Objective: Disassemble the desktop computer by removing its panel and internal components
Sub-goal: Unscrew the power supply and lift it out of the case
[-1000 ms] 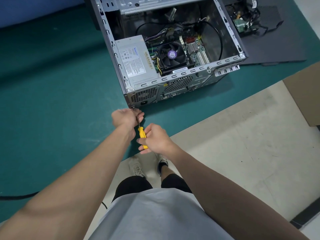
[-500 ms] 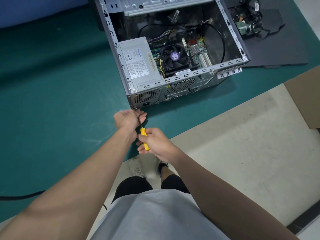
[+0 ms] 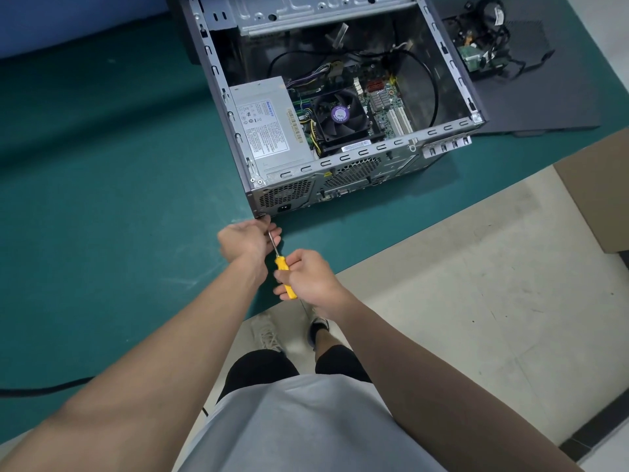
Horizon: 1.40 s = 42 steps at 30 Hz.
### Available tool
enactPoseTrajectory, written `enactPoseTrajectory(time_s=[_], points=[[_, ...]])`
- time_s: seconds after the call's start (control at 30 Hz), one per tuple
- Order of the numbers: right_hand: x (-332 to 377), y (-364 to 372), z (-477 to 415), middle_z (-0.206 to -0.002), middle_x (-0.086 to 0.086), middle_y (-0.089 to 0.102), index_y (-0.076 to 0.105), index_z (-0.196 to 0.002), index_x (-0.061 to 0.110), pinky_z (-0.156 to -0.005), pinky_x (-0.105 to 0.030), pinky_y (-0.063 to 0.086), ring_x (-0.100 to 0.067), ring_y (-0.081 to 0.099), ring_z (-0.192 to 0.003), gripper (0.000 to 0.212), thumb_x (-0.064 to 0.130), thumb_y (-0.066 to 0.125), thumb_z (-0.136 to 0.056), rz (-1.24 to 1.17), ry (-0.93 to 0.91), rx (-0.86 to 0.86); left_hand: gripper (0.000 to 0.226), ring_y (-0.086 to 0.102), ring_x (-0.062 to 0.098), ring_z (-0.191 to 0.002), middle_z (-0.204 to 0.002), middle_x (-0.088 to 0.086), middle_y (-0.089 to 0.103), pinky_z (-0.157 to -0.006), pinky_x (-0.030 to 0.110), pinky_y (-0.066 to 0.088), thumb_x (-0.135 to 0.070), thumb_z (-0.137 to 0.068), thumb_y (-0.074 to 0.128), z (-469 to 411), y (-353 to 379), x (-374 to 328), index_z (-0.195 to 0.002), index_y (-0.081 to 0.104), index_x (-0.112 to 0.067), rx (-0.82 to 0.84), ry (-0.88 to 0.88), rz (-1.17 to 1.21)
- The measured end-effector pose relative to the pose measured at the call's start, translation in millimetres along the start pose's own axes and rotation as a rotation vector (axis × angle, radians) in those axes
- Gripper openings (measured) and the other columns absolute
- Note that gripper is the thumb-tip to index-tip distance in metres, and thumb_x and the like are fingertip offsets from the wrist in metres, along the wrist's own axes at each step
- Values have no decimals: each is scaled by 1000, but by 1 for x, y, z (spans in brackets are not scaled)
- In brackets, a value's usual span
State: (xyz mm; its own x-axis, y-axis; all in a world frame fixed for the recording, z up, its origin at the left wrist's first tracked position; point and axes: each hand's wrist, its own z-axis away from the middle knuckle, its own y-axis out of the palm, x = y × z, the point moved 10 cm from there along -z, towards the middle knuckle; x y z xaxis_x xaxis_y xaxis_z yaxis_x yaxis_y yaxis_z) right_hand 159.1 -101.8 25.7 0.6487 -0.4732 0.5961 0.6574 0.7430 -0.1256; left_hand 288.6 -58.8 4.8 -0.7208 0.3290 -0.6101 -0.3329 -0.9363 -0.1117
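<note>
The right hand closes round the yellow handle of a screwdriver, fingers wrapped tight. Just ahead of it, the left hand curls its fingers about the bare metal shaft. The tip meets the lowest near corner of the desktop computer, which lies directly beyond the left knuckles on the green mat. The case is a grey steel box lying on its side with its open face upward and its perforated rear wall turned toward the hands. Inside, on the side nearer the left hand, sits a silver power supply with a printed label. Past it is a black fan with a purple hub, then the green motherboard with white slots and looping black wires. Farther off, beyond the right hand's side of the case, a dark side panel lies flat on the mat, bearing a tangle of removed parts. The left fingers cover the screwdriver tip and whatever it touches, so the fastener itself cannot be made out. The far end of the case runs out of view at the top edge, and the label text is too small to read.
</note>
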Motion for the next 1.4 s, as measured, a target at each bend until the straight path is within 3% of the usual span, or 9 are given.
enactPoseTrajectory(time_s=[0.23, 0.33, 0.47, 0.6, 0.83, 0.97, 1.1, 1.3, 1.4], points=[[-11, -41, -1, -107, -18, 57, 49, -106, 4, -81, -40, 45, -36, 54, -98, 18, 7, 45, -88, 515, 20, -121, 19, 70, 24, -72, -89, 15, 72, -67, 30, 60, 7, -89, 52, 3, 3, -8, -83, 70, 1, 74, 115, -167], [-2, -76, 8, -86, -11, 60, 49, -80, 12, -73, -33, 41, -34, 55, -92, 6, 12, 54, -84, 434, -17, -315, 12, 71, 25, -79, -78, 10, 71, -84, 40, 57, -3, -91, 60, 21, 17, -25, -90, 72, -3, 186, 330, -397], [48, -122, 34, -65, 7, 57, 51, -66, 20, -71, -32, 42, -24, 57, -79, 26, 32, 66, -83, 137, -228, -574, 19, 68, 26, -88, -85, 5, 75, -89, 40, 51, -23, -93, 63, 82, 61, -62, -99, 75, -10, 378, 841, -810], [96, -143, 57, -75, 12, 68, 70, -79, 23, -66, -21, 43, -7, 61, -77, 15, 37, 69, -83, 27, -378, -551, 17, 68, 25, -75, -80, 5, 74, -78, 40, 52, -22, -94, 60, 140, 100, -94, -96, 75, -14, 506, 1170, -856], [133, -190, 88, -75, 1, 69, 70, -75, 20, -54, -20, 38, -10, 55, -63, 8, 24, 70, -82, 59, -420, -608, 9, 64, 27, -62, -70, 7, 71, -59, 32, 46, -11, -88, 66, 204, 145, -126, -87, 75, -9, 606, 1586, -912], [164, -240, 107, -74, -4, 66, 67, -75, 16, -54, -24, 43, -17, 52, -64, 12, 24, 64, -85, 161, -490, -754, 18, 70, 23, -81, -92, 8, 75, -75, 40, 56, -14, -89, 67, 217, 181, -146, -104, 73, -7, 685, 1575, -880], [203, -318, 104, -69, 7, 63, 67, -73, 17, -45, -17, 41, -11, 51, -55, 12, 20, 64, -85, 138, -550, -870, 24, 66, 13, -84, -102, 5, 73, -80, 28, 53, -18, -94, 60, 194, 205, -197, -114, 70, -10, 410, 1483, -784], [233, -401, -1, -86, -9, 65, 59, -70, 23, -69, -36, 51, -29, 54, -79, 16, 21, 58, -86, 361, -407, -827, 44, 37, 28, -135, -143, 13, 47, -111, 42, 30, -23, -97, 55, 108, 235, -237, -137, 49, -7, 49, 1210, -1041], [236, -413, -59, -96, -12, 65, 64, -80, 24, -77, -38, 50, -32, 56, -87, 9, 24, 58, -87, 515, -338, -773, 47, 32, 31, -135, -145, 16, 40, -112, 42, 25, -27, -98, 53, 84, 250, -251, -139, 45, -7, -16, 1211, -1123]])
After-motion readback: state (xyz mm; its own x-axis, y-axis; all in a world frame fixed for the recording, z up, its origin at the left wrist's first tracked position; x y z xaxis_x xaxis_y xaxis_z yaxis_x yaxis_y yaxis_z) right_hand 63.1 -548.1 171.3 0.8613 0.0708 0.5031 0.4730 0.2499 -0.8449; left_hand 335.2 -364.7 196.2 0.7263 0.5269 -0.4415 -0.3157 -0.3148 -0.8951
